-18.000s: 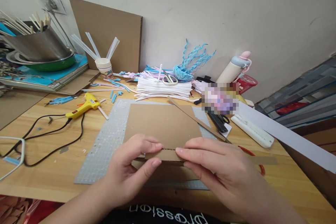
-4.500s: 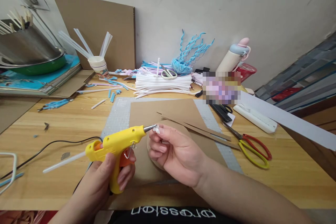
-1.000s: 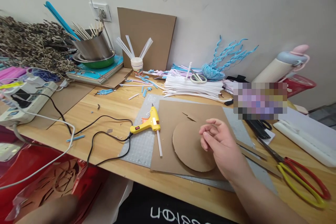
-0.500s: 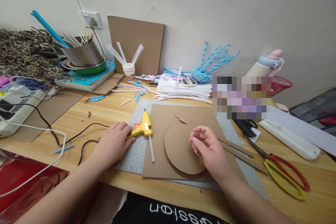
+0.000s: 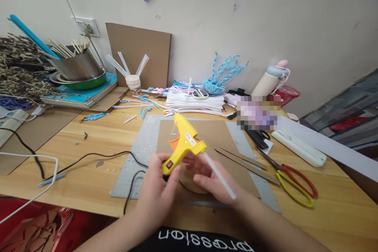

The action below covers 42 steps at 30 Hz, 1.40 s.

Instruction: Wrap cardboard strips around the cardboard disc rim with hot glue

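My left hand (image 5: 158,189) is closed round the handle of a yellow glue gun (image 5: 184,141), lifted off the table with its nozzle pointing away and a white glue stick (image 5: 220,175) poking out of its back. My right hand (image 5: 211,179) sits under the gun's rear, fingers curled beside the glue stick; whether it grips anything is hidden. Below both hands a round cardboard disc (image 5: 189,183) lies on a brown cardboard sheet (image 5: 218,138), which rests on a grey cutting mat (image 5: 136,157).
Red-and-yellow scissors (image 5: 291,179) and cardboard strips (image 5: 240,157) lie to the right. The gun's black cord (image 5: 88,157) trails left. White and blue pipe cleaners (image 5: 195,102), a paper cup (image 5: 133,83), an upright cardboard panel (image 5: 138,57) and a steel pot (image 5: 75,67) line the back.
Half a second ago the glue gun lay on the mat with my left hand touching it. Now my left hand has lifted it over the disc, and my right hand has moved under it.
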Tool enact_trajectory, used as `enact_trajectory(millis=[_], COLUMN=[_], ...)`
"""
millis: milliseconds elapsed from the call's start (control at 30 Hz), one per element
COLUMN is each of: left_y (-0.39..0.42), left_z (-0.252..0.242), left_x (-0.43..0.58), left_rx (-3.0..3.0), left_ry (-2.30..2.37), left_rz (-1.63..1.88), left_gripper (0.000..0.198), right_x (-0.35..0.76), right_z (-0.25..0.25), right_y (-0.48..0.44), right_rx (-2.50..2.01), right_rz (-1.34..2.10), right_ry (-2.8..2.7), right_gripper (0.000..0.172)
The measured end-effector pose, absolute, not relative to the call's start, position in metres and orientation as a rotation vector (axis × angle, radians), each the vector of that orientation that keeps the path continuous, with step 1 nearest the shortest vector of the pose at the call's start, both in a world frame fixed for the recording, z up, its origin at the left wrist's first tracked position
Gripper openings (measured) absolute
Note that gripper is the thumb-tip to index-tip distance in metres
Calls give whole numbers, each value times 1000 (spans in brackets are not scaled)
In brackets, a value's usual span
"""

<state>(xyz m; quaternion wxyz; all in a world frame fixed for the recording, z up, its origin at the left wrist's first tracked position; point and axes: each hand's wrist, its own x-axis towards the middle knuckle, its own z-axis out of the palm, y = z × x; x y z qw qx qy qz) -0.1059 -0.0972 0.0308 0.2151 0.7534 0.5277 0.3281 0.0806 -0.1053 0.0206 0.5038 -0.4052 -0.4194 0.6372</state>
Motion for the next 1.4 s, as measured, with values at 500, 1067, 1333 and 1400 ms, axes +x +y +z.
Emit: enact_trajectory(millis=[500, 1067, 1333, 1400], left_y=[-32, -39, -34, -26], left_z=[52, 38, 76, 80], left_x=[-144, -116, -110, -103], left_rx=[2480, 2614, 2628, 2627], left_ry=[998, 989, 1324, 1184], left_rz=[159, 272, 637, 688], left_gripper=[65, 81, 65, 54], right_x=[117, 130, 135, 135], right_z=[28, 26, 41, 40], right_y=[-128, -177, -153, -145], right_rx=[-1030, -1085, -1074, -1083], right_rz=[1450, 1396, 1426, 1390], right_ry=[-439, -297, -334, -363], right_gripper=[21, 34, 28, 29])
